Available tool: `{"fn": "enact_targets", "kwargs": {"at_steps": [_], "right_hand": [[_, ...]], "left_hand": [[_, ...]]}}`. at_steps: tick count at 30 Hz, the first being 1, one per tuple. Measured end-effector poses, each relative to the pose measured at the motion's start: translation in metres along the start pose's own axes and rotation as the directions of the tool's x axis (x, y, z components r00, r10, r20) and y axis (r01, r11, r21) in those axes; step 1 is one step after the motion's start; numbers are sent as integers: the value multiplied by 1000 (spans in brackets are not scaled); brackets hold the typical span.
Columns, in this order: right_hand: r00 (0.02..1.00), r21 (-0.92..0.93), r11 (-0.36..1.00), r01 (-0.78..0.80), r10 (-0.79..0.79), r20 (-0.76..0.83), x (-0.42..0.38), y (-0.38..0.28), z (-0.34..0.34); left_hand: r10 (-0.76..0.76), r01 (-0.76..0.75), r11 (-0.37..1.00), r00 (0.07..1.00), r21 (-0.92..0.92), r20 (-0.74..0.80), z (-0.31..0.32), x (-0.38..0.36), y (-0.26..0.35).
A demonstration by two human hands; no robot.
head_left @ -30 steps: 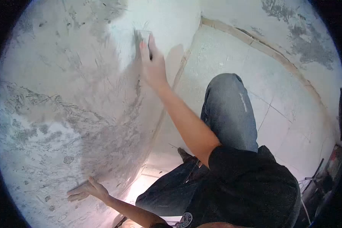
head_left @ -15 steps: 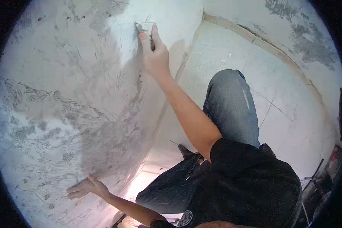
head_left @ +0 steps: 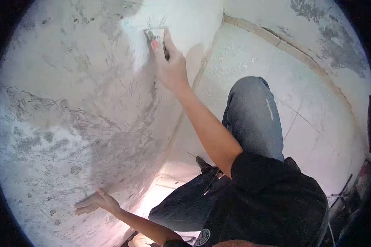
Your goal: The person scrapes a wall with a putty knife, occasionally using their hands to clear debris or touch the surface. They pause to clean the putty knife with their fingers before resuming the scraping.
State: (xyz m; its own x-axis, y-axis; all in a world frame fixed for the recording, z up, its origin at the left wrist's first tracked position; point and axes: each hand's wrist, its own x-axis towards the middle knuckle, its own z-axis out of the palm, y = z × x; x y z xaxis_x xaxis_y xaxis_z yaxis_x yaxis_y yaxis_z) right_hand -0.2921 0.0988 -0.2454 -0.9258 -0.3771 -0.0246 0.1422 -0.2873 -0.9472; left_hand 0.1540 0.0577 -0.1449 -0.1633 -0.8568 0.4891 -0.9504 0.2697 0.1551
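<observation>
My right hand [head_left: 172, 66] is closed round a putty knife [head_left: 156, 33], with the thumb pressed on its blade. The blade's wide edge lies against the wall [head_left: 70, 86], on a pale patch near the top of the view. Its handle is mostly hidden by my fingers. Lower down, my left hand [head_left: 98, 202] rests open against the same wall, fingers stretched out and thumb raised. Grey streaks and rough spots mark the wall between both hands.
A tiled floor [head_left: 292, 119] with white dust meets the wall at a corner. Along the far wall runs a tan skirting strip [head_left: 284, 46]. My bent knee [head_left: 251, 107] is beside my right arm. Dark items [head_left: 342, 197], hard to make out, lie at the right edge.
The putty knife and my right hand have moved slightly down the view, and more of the blade's face shows. My left hand stays in about the same place on the wall.
</observation>
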Motion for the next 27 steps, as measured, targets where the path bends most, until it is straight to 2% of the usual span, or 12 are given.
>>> {"fn": "enact_targets", "kwargs": {"at_steps": [2, 3, 5, 7, 10, 14, 16, 17, 20, 22, 25, 27], "right_hand": [[1000, -38, 999, 25, -25, -7, -2, -6, 6], [999, -79, 996, 37, -38, -15, -4, -6, 8], [997, -42, 998, 45, -48, -62, -1, 8, 8], [996, 46, 998, 41, -37, -77, 2, 6, 5], [996, -85, 995, 54, -61, -71, 14, -5, 3], [992, -77, 995, 69, -77, -100, 12, 2, 8], [992, -137, 987, 88, -99, -76, 10, 1, 7], [992, -137, 987, 85, -96, -80, 10, 3, 6], [997, -191, 981, -45, 33, -65, -2, -5, 3], [996, -182, 983, -8, -8, -85, 7, -3, 1], [996, -325, 946, -12, -17, -89, 12, 6, -5], [988, -171, 984, -54, 28, -150, 11, 17, -1]], "left_hand": [[-21, 22, 999, 1000, -28, 23, 0, 5, 5], [-188, 192, 981, 960, 1, 206, -7, 10, 9], [-349, 343, 936, 860, 83, 372, -12, 14, -12], [-72, 73, 997, 983, -1, 168, 5, 12, -45], [109, -111, 994, 990, -19, -90, 11, 4, -11], [-99, 115, 990, 977, -75, 191, -6, 7, -10], [-101, 107, 994, 973, -15, 210, -8, 7, 0], [-98, 103, 995, 972, -13, 212, 1, 8, -2], [204, -215, 976, 958, -31, -202, 7, 2, 4], [24, -23, 995, 1000, -95, 16, -2, -1, 27], [44, -45, 999, 999, -30, -32, 1, 1, 12], [16, -16, 998, 1000, -54, 6, -3, 0, 17]]}}
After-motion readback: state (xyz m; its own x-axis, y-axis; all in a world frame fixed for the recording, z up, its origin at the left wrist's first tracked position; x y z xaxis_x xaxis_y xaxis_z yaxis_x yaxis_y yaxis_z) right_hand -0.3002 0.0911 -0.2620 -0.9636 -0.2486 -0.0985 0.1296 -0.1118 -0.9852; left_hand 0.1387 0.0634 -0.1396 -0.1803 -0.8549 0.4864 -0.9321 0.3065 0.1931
